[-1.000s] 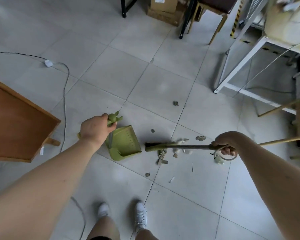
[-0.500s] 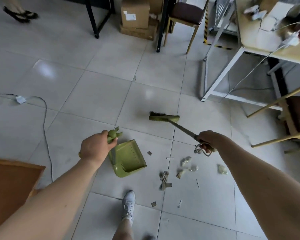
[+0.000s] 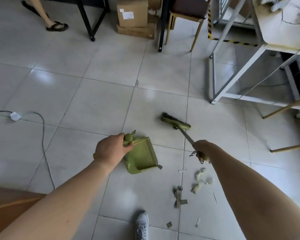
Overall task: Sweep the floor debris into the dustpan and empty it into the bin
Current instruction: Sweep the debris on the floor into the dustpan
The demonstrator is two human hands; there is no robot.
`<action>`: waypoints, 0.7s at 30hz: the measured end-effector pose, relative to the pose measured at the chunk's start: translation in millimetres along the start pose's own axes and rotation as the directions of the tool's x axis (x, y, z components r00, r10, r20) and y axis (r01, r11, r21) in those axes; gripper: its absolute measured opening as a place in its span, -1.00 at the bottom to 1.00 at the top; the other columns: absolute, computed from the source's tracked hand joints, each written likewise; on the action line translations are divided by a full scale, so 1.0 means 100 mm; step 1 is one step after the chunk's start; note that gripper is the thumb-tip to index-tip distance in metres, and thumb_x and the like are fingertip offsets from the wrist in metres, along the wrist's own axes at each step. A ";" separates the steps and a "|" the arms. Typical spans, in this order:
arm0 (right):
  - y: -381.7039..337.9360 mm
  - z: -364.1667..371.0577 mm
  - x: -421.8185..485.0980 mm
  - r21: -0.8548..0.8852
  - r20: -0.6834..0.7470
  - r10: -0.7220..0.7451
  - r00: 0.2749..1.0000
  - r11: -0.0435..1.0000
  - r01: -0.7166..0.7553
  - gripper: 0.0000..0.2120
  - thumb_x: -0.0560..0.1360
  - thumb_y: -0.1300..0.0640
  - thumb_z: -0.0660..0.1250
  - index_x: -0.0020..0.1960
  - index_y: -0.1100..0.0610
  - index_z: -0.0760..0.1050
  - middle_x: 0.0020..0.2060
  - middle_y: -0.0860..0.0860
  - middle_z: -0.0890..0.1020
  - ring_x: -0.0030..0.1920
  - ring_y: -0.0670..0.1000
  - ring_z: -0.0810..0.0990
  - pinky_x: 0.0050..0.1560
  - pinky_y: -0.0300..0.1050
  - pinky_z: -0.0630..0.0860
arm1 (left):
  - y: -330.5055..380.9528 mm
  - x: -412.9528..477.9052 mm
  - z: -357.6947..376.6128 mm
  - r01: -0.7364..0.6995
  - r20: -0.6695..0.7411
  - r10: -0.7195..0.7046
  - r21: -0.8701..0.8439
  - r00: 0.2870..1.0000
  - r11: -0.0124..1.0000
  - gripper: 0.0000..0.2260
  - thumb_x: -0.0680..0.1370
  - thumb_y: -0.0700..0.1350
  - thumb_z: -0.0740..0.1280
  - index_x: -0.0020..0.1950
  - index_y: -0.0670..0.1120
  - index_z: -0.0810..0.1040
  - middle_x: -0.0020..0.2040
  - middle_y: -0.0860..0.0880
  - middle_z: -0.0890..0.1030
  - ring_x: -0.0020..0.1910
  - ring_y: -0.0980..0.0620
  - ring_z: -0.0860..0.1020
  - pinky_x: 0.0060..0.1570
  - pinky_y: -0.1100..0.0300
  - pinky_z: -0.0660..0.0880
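Observation:
My left hand (image 3: 111,149) grips the upright handle of a green dustpan (image 3: 142,157) that rests on the tiled floor with its tray facing me. My right hand (image 3: 202,149) holds the thin handle of a green broom; the broom head (image 3: 175,123) sits on the floor beyond the dustpan, to its right. Scattered debris (image 3: 200,181) lies near me, right of the dustpan: crumpled pale scraps, a striped cardboard piece (image 3: 178,196) and small bits. No bin is in view.
A black cable (image 3: 43,129) with a white plug runs along the floor at left. A wooden board (image 3: 10,201) is at lower left. Cardboard boxes (image 3: 132,13), a chair, black table legs and a white table frame (image 3: 215,80) stand ahead. Another person's sandalled foot (image 3: 56,25) is at top left. My shoe (image 3: 142,224) is below.
The broom has swung from lying across the debris near me to out ahead, its head now further right of the dustpan. The view has tilted up; the dustpan stays put.

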State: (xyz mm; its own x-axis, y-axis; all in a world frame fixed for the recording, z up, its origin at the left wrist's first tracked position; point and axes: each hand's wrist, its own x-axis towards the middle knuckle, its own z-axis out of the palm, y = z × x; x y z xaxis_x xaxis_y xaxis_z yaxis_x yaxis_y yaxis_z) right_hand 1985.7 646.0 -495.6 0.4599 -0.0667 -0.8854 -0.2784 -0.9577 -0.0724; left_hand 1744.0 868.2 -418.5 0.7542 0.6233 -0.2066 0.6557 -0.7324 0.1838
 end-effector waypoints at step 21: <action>2.41 0.66 -1.09 -0.210 0.064 0.078 0.995 0.976 -0.063 -0.70 0.62 -0.03 0.02 0.07 0.24 0.23 -0.59 0.05 0.30 -0.67 -0.09 0.23 -0.46 -0.31 0.27 | -0.10 -1.41 0.08 0.016 -0.115 0.008 0.202 0.993 0.979 -0.64 0.55 0.21 0.20 -0.08 -0.09 0.49 -0.26 -0.08 0.62 -0.25 -0.14 0.58 -0.39 0.17 0.39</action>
State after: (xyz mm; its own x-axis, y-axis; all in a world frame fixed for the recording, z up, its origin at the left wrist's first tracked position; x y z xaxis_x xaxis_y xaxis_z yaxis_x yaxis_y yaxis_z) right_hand 1813.0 441.0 -446.2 0.3817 -0.1228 -0.9161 -0.1230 -0.9891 0.0813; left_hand 1630.6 785.9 -399.0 0.7584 0.6451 -0.0937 0.6466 -0.7627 -0.0173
